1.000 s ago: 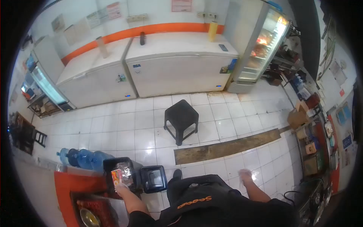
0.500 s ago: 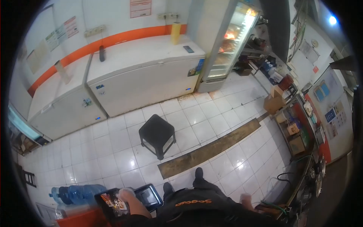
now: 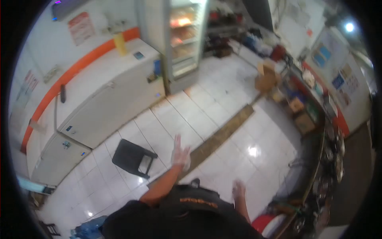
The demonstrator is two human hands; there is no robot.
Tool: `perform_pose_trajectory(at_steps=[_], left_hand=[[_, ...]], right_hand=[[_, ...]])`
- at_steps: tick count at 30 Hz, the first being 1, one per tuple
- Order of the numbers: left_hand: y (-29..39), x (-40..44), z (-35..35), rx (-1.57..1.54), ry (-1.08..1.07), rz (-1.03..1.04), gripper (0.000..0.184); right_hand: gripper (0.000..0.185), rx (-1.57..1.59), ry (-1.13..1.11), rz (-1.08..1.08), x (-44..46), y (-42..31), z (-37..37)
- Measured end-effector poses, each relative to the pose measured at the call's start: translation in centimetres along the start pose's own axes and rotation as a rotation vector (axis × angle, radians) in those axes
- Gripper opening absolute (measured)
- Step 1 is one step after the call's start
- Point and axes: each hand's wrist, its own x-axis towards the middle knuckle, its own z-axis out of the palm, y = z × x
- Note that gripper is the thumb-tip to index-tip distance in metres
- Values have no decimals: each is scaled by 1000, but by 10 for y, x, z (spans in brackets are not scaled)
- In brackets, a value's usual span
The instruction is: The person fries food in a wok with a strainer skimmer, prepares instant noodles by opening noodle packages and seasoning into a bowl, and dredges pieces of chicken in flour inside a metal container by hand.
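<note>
Compared with half a second ago, we find the left hand (image 3: 180, 157) moved from the black bin to the open space in front of the body, above the tiled floor (image 3: 189, 113). Our view has swung to the right; a red and white round thing (image 3: 266, 224) now shows at the counter's near end. We see the left fingers spread apart, one pointing forward, with nothing gripped between them. The right hand (image 3: 239, 189) hangs low, between the body and the counter (image 3: 317, 175); it is blurred, and we cannot tell how its fingers stand. The black stool (image 3: 129, 156), the thing nearest the left hand, stands on the floor before the front of the chest freezer (image 3: 99, 81), apart from the hand. A brown strip (image 3: 223, 137) crosses the tiles just beyond that hand. On the freezer top we note a yellow roll (image 3: 119, 44) at the back edge and a phone (image 3: 138, 55) near the right-hand end.
</note>
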Motion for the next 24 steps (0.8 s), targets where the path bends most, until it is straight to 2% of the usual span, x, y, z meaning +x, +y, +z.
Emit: perform_pose_trajectory(at_steps=[1,2,3,5,6,7,10,12,13,15,17,18,19,21,24], left_hand=[[-1,19,35,538,-112,159,74],[21,38,64,461,-159,174,75],[42,56,93,383,-208,185,76],[99,84,138,-298,-173,0,78],[103,98,165,-310,-170,18,79],[106,111,190,-321,-165,37,80],[110,157,258,187,-139,-62,82],[118,189,300,158,-145,-186,83],[121,206,324,141,-159,-245,83],[94,233,378,35,-157,-184,82],[82,275,442,-89,-226,-148,81],[85,289,476,-144,-271,-170,81],[104,298,511,-167,-351,-229,80],[138,319,570,-175,-499,-354,79],[136,318,683,-497,-676,-268,81]], right_hand=[[22,50,-207,-87,2,-39,35],[29,-76,-83,-26,-25,-109,109],[38,-8,-242,-83,-21,-142,137],[40,35,-422,-125,9,-183,176],[40,86,-536,-163,10,-212,196],[39,55,-525,-175,21,-230,209],[35,-12,-512,-216,68,-273,232],[31,-8,-507,-274,106,-300,238],[30,-109,-479,-270,135,-310,237],[27,-283,-365,-264,190,-331,229],[23,-183,-555,-351,225,-383,214],[21,-217,-382,-372,241,-400,209],[23,-57,-356,-356,250,-421,200],[22,-112,-267,-463,285,-455,169],[18,-224,136,-418,303,-520,128]])
